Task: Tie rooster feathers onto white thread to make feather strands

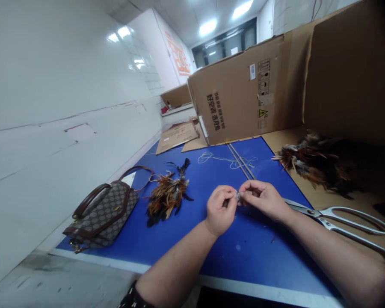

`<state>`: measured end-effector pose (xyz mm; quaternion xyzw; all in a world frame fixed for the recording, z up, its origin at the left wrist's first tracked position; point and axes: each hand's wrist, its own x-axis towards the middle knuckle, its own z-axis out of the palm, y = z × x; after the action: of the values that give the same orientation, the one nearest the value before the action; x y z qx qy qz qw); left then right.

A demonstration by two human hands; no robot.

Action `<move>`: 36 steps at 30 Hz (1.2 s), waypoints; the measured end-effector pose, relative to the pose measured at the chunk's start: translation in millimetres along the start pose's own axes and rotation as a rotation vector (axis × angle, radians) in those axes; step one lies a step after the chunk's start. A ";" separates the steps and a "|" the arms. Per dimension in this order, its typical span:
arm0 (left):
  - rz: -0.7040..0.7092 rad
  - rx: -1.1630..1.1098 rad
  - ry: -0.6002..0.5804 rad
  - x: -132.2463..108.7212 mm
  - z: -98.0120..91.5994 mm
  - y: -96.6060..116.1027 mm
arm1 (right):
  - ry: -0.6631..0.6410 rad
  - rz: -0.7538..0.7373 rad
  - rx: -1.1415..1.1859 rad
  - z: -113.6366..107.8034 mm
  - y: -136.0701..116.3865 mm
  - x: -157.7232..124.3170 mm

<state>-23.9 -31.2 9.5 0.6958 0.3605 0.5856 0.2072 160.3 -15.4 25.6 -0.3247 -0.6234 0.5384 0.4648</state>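
Observation:
My left hand and my right hand meet over the blue mat, fingertips pinched together. Between them shows a small grey, downy feather, mostly covered by the fingers. A dark bit also shows inside the curl of my left hand; whether it belongs to the same feather I cannot tell. Left of my hands lies a pile of brown and black feathers. Beyond them are two thin sticks and a loose tangle of pale string. Large metal scissors lie beside my right forearm, partly hidden by it.
A patterned handbag with brown handles stands at the left, near a white wall. A second feather bundle rests on cardboard at the right. A tall cardboard box walls off the back, with flat cardboard beside it.

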 end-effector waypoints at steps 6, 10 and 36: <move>0.081 -0.025 -0.009 0.9 0.3 1.8 | -0.028 0.000 -0.021 -3.1 -3.7 -0.6; 0.096 -0.012 -0.031 1.6 -1.5 1.5 | -0.064 0.039 0.061 -2.9 -6.1 0.2; -0.546 -0.565 -0.011 8.5 5.9 -8.0 | 0.021 -0.532 -0.706 -11.6 9.6 6.3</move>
<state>-19.9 -18.9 8.1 0.4930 0.3560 0.5815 0.5405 168.0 -3.4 17.6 -0.2972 -0.8264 0.1508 0.4540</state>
